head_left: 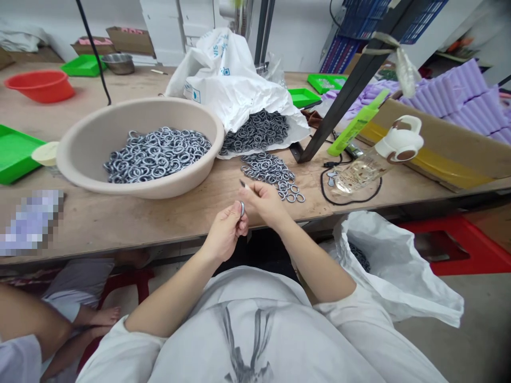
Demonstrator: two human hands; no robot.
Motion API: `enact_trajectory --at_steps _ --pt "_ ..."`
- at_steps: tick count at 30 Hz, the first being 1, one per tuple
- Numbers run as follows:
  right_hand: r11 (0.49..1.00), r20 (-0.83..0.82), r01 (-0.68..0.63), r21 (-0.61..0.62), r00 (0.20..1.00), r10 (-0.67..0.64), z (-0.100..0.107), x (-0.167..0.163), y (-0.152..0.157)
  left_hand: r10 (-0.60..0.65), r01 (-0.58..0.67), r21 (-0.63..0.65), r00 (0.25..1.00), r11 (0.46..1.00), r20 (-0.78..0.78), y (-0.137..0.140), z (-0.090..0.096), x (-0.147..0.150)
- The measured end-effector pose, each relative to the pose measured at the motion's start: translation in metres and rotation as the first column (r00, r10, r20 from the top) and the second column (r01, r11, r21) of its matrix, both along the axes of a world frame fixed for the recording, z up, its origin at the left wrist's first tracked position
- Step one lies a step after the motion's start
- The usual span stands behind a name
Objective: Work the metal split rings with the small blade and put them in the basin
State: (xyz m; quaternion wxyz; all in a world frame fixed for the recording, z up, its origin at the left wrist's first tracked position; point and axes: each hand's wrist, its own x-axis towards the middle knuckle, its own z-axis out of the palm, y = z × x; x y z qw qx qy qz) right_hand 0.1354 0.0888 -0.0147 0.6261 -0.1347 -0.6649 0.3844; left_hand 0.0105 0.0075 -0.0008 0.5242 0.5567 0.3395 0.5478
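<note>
Just over the table's front edge, my left hand (pixel 224 232) pinches a grey ring (pixel 242 209) between thumb and fingers. Close by on the right, my right hand (pixel 264 202) is closed round a small slim tool with a dark pointed tip (pixel 242 183); the rest of it is hidden in the fingers, so its kind is unclear. Beyond my hands lies a loose pile of grey rings (pixel 268 169). More rings (pixel 259 130) spill from the mouth of a white sack (pixel 235 80). A large beige basin (pixel 88 154) at left holds many rings.
A slanted dark metal post (pixel 343 101) rises from the table. Right of it are a clear bottle (pixel 361 170), a black cable (pixel 351 204) and a carton (pixel 427 154) of purple pieces. An open white bag (pixel 395 266) sits low right. Another person's leg (pixel 32 314) shows lower left.
</note>
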Motion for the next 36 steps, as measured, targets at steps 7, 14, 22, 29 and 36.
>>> enact_trajectory --at_steps 7,14,22,29,36 --pt "0.574 0.611 0.675 0.464 0.225 -0.759 0.059 0.002 0.073 0.034 -0.034 0.053 0.999 0.998 0.013 0.010 0.004 -0.024" --pt "0.791 0.452 0.568 0.228 0.657 -0.603 0.050 0.023 0.051 0.110 -0.110 0.021 0.994 0.994 0.010 0.020 0.024 -0.039" --pt "0.985 0.178 -0.153 0.075 0.974 0.138 0.016 0.029 -0.017 -0.047 0.074 0.098 0.968 0.992 -0.248 0.027 0.018 -0.015" --pt "0.971 -0.156 -0.240 0.005 0.959 0.237 -0.004 0.007 -0.040 0.032 -0.002 0.151 0.980 0.989 -0.198 0.012 0.009 -0.003" --pt "0.942 -0.198 0.256 0.215 0.956 -0.215 -0.020 0.011 -0.043 -0.134 0.131 -0.078 0.990 0.988 -0.032 -0.003 0.009 0.011"
